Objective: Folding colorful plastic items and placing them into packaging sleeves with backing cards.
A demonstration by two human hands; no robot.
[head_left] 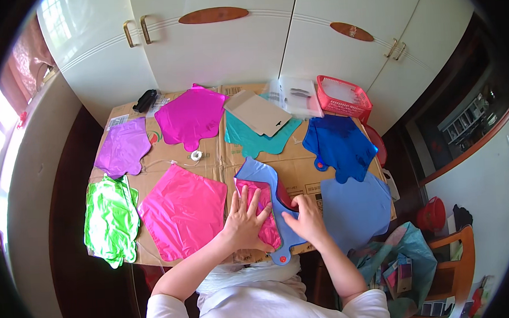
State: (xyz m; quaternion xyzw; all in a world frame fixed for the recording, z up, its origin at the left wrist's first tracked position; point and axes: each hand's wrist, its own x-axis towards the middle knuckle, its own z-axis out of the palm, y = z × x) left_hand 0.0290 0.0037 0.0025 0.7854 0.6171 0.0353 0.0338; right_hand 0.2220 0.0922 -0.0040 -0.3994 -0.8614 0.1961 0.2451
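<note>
A light blue foil balloon [257, 169], flat and partly folded, lies at the front middle of the cardboard. On top of it is a smaller shiny pink foil piece [273, 234]. My left hand [246, 220] presses flat on the pink foil with its fingers spread. At the blue balloon's right edge my right hand [308, 220] is closed, thumb and fingers pinching the folded edge. Something dark red [283, 196] shows beside that fold. A tab with a red dot [283, 259] points toward me.
Around my hands lie flat foil balloons: hot pink [182, 211], green [111, 221], purple [124, 145], magenta [190, 117], teal [247, 137], dark blue [340, 146] and light blue [356, 208]. Behind are a card [258, 113], a ribbon roll [196, 155] and a red basket [343, 103].
</note>
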